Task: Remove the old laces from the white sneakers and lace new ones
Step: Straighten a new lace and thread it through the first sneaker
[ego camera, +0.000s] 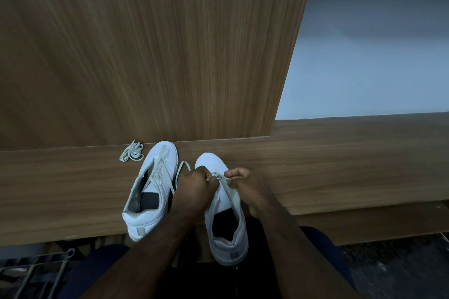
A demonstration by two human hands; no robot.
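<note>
White right sneaker [220,204] points toes away, eyelets hidden behind both hands. Left hand [194,187] and right hand [245,187] each pinch its lace [224,181].

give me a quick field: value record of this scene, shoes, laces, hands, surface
surface: wooden shelf in front of an upright wood panel
left sneaker: white, toe pointing away, lace still threaded but loose
right sneaker: white, toe pointing away, heel overhanging the shelf's near edge
loose lace bundle: lying on the shelf, left of the left sneaker's toe
left hand: fingers curled, pinching a lace end over the right sneaker
right hand: pinching the lace at the right sneaker's eyelets
stage: lacing work under way on the right sneaker
</note>
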